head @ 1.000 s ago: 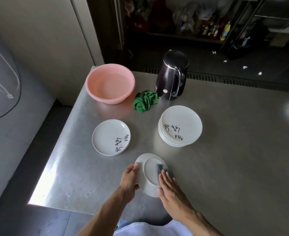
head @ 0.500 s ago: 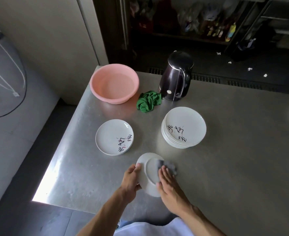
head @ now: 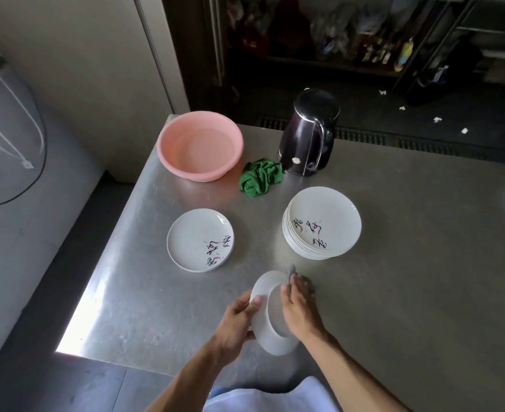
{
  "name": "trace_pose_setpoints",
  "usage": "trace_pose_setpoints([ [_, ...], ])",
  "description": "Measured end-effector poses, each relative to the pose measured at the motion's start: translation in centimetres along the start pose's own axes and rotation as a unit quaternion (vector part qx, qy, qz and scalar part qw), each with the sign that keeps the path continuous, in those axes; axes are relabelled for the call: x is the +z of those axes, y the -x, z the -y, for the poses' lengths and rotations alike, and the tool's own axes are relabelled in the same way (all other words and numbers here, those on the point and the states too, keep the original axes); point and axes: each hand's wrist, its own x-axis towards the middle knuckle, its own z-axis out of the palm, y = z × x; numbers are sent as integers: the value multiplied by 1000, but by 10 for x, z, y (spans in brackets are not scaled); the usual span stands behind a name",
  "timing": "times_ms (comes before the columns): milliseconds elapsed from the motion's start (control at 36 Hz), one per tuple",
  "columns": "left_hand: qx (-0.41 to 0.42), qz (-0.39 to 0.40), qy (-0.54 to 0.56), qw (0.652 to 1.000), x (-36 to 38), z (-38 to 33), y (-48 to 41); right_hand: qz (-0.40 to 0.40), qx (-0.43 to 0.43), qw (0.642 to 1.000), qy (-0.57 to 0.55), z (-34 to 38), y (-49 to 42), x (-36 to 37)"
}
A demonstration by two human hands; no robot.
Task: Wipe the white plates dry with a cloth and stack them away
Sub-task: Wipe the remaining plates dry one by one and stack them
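- The left hand [head: 235, 320] grips a white plate [head: 263, 296] by its left rim. The thumb lies on the upturned underside and the other fingers curl beneath the edge.
- The plate is tilted with its foot ring facing up and toward the right hand. It is held just above the steel table [head: 423, 263], close to the near edge.
- The right hand [head: 300, 311] lies flat on the plate's underside, its fingers straight and close together. They press a grey cloth [head: 292, 269] against the far rim.
- Only a small fold of that cloth shows past the fingertips.
- A stack of plates [head: 322, 223] stands beyond and to the right of the held plate, well in from the table's edges. The top plate faces up and shows black brush lettering.
- A second lettered plate [head: 199, 239] sits face up toward the left edge, apart from the stack. I cannot tell whether another plate lies under it.
- A pink basin [head: 199, 145] occupies the far left corner of the table.
- A black electric kettle [head: 309, 133] stands at the far edge with its handle turned toward the right.
- A crumpled green cloth [head: 260, 176] lies between the basin and the kettle, just beside the kettle's base.
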Motion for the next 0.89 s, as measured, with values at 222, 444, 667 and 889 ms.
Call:
trace_pose_setpoints([
  [222,12,4,-26,1000,4,3,-3,16,-301,953,-22,8,29,1],
  [444,13,-52,53,997,-3,11,-7,13,31,994,-107,-8,-5,-6],
  [667,19,32,-17,999,-9,-12,-8,39,-295,951,-86,31,30,1],
  [889,-20,4,0,1000,-12,-3,-4,7,-28,999,-31,-4,-2,-8],
])
